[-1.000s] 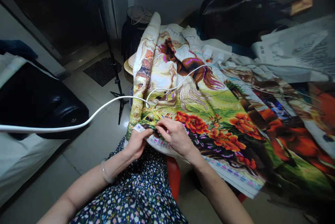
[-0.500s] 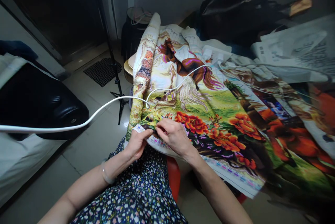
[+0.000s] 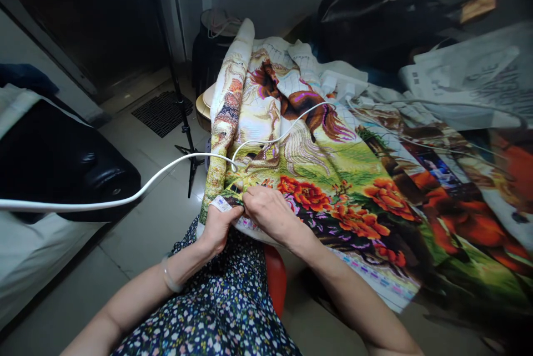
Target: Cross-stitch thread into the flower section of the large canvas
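Left hand (image 3: pixel 219 225) is pinching the near edge of the embroidered cloth (image 3: pixel 316 178), thumb on top, fingers curled under the hem. Right hand (image 3: pixel 272 211) is resting on the cloth just beside it, fingertips closed together at the dark patch; whatever they're nipping is too small to tell. Cloth is lying draped across the lap and spreading away rightward. White cable (image 3: pixel 158 175) is crossing over it.

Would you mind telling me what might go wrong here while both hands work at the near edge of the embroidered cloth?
The white cable lies across the cloth just beyond the right hand; it might snag. The left hand pinches the hem, so much cloth hanging past the lap could perhaps slide. Any needle is too small to see; a prick seems possible.
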A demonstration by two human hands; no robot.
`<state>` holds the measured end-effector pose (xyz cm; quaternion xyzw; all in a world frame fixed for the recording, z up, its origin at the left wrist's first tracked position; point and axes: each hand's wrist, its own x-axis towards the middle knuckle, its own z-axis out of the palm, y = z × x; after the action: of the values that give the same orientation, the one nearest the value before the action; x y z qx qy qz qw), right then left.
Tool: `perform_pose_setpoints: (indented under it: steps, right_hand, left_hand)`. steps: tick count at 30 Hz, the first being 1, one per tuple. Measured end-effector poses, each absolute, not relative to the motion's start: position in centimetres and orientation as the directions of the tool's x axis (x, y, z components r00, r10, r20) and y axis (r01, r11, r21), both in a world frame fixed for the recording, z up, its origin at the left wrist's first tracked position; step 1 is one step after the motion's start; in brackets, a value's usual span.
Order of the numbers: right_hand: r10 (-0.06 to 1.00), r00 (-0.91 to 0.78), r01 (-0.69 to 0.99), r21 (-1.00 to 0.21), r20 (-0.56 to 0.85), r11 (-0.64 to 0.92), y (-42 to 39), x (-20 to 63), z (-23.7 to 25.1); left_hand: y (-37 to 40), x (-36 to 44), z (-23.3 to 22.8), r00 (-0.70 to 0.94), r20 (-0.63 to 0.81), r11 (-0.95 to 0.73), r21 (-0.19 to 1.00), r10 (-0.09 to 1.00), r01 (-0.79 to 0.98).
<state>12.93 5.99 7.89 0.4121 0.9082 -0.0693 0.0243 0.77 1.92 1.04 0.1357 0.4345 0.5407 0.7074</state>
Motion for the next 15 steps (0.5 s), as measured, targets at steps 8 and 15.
perform_pose_setpoints:
  steps: [8, 15]
  right_hand:
    - [0.815, -0.58, 0.787, -0.269, -0.013, 0.556, 6.3, 12.9, 7.0]
    - [0.906, -0.424, 0.523, -0.815, 0.007, 0.251, 7.2, 14.2, 5.8]
  left_hand:
    - [2.0, 0.6, 1.5, 0.027, -0.478, 0.379, 0.66, 0.878, -0.649]
    - [2.1, 0.3, 1.4, 0.107, -0.496, 0.427, 0.595, 0.862, -0.681]
